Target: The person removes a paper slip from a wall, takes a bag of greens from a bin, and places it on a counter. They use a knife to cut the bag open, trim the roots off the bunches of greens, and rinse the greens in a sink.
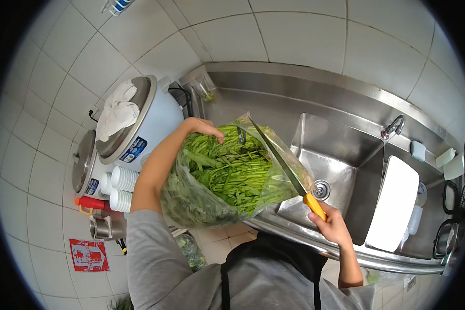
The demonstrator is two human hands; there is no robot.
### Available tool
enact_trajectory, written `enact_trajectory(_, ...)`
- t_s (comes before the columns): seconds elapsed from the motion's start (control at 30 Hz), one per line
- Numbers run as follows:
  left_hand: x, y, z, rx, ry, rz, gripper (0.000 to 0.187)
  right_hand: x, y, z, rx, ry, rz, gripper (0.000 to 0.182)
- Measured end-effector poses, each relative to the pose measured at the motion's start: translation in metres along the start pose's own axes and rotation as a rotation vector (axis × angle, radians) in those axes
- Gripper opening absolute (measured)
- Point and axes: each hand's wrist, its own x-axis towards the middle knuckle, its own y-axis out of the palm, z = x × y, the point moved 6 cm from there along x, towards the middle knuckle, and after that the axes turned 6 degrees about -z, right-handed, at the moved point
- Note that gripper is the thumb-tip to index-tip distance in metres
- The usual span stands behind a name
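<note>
A large clear plastic bag (pixel 188 209) full of long green leafy stems (pixel 237 178) rests at the counter's front edge, its mouth spread wide. My left hand (pixel 204 128) is at the bag's far left rim, fingers curled over it against the greens. A dark band (pixel 241 135) crosses the stems near that hand. In my right hand (pixel 331 227) is a kitchen knife (pixel 315 205), gripped by its yellow handle. Its long blade points up and left, passing over the right side of the bag.
Right of the bag is a steel sink (pixel 341 139) with a faucet (pixel 393 126); a white cutting board (pixel 395 204) leans there. Rice cookers (pixel 163 111) and stacked white cups (pixel 123 178) stand left. A clear container (pixel 204 88) sits in the back corner.
</note>
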Motion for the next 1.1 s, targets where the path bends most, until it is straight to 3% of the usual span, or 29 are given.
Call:
enact_trajectory(0.03,-0.003,-0.002,-0.006,-0.053,0.084,0.053,0.049,-0.008,-0.004,-0.001,-0.006,0.035,0.021,0.038)
enact_trajectory(0.13,-0.011,0.001,-0.017,-0.094,0.089,0.086,0.057,-0.017,-0.005,-0.005,-0.039,0.125,0.049,0.037)
enact_trajectory(0.37,-0.015,0.044,0.001,-0.157,-0.011,-0.021,0.110,-0.015,0.012,-0.007,0.046,0.137,0.043,0.039)
enact_trajectory(0.67,-0.052,0.049,-0.048,0.036,0.151,-0.226,0.107,-0.005,0.019,0.024,-0.107,0.114,0.162,0.045)
enact_trajectory(0.8,-0.037,0.049,-0.039,-0.177,0.213,0.038,0.108,-0.007,0.021,0.007,-0.124,0.095,0.136,0.045)
enact_trajectory(1.1,-0.015,0.061,-0.052,0.024,0.125,0.095,0.122,-0.006,0.053,-0.032,-0.041,0.060,0.045,0.046)
